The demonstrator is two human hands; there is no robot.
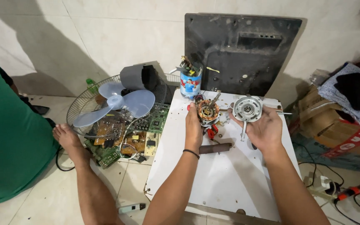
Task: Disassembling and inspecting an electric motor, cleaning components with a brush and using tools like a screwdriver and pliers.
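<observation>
Copper windings are showing on the motor core, which the left hand is gripping with closed fingers over the far edge of the white table. The core's shaft is pointing up toward 1 o'clock. At 3 o'clock from the core, just beside it, the right hand is cradling the round metal motor cover with its grip curled shut around the lower rim, the open face turned toward the camera. The two parts are sitting apart with a narrow gap between them.

A brown-handled tool is lying flat on the table at 6 o'clock from the core, between the two wrists. A tin can packed with small parts is standing upright at 11 o'clock from the core, in front of a black panel leaning against the tiled wall.

On the floor at 9 o'clock, a pale blue fan blade is resting in a wire fan guard, with circuit boards piled beneath. A bare foot of a second person in a green shirt is touching that pile.
</observation>
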